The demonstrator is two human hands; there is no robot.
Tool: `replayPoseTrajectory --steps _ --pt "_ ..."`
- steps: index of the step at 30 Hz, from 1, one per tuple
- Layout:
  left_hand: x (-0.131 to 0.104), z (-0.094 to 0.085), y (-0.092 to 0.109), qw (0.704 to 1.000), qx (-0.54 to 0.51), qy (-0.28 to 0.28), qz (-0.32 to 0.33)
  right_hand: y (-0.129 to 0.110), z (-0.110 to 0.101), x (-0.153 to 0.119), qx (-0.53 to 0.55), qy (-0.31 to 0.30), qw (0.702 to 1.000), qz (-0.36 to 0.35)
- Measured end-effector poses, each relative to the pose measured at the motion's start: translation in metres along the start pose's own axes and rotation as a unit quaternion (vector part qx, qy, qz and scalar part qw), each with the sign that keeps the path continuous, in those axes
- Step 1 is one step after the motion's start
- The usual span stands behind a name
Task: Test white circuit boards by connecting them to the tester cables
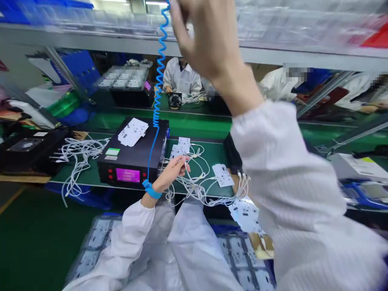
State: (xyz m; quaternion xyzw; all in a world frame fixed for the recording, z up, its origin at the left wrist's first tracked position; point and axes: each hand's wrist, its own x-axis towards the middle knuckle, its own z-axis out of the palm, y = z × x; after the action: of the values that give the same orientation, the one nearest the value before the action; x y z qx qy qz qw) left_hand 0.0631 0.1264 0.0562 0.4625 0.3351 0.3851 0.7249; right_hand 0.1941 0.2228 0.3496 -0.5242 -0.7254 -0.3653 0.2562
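Observation:
My left hand, with a blue strap on its wrist, is closed around a white cable at the bench's front edge. Just beyond its fingers lie white plates with dark markings, cables running from them. My right hand is raised high in front of the shelf, slightly blurred. Its fingers run past the top of the picture, so their grip is hidden. The blue coiled cord hangs beside its thumb; whether they touch is unclear.
A black box with a pink screen stands left of my left hand, a white plate on top. Bundled white cables lie farther left. More wired plates sit on the right. Trays of plates flank my legs. A person sits opposite.

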Motion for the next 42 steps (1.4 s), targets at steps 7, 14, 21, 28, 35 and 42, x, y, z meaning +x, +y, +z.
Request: replayPoseTrajectory --steps 7,14,21,28,35,42 --pt "-0.046 0.003 -0.033 0.998 0.041 -0.046 0.004 -0.027 0.07 -0.24 0.14 -0.403 0.89 0.162" --pt "-0.076 -0.018 -0.049 0.959 0.195 -0.177 -0.103 -0.033 0.172 -0.334 0.154 -0.445 0.866 0.168" --pt "-0.073 0.001 -0.07 0.926 0.262 -0.245 -0.116 -0.067 0.234 -0.301 0.189 -0.376 0.895 0.148" --pt "-0.073 0.004 -0.088 0.84 0.421 -0.332 -0.085 -0.078 0.286 -0.268 0.198 -0.406 0.88 0.148" --pt "-0.072 -0.016 -0.099 0.791 0.462 -0.371 -0.155 -0.071 0.305 -0.262 0.216 -0.414 0.87 0.157" --pt "-0.064 -0.026 -0.092 0.879 0.358 -0.297 -0.105 -0.054 0.305 -0.251 0.279 -0.378 0.862 0.192"
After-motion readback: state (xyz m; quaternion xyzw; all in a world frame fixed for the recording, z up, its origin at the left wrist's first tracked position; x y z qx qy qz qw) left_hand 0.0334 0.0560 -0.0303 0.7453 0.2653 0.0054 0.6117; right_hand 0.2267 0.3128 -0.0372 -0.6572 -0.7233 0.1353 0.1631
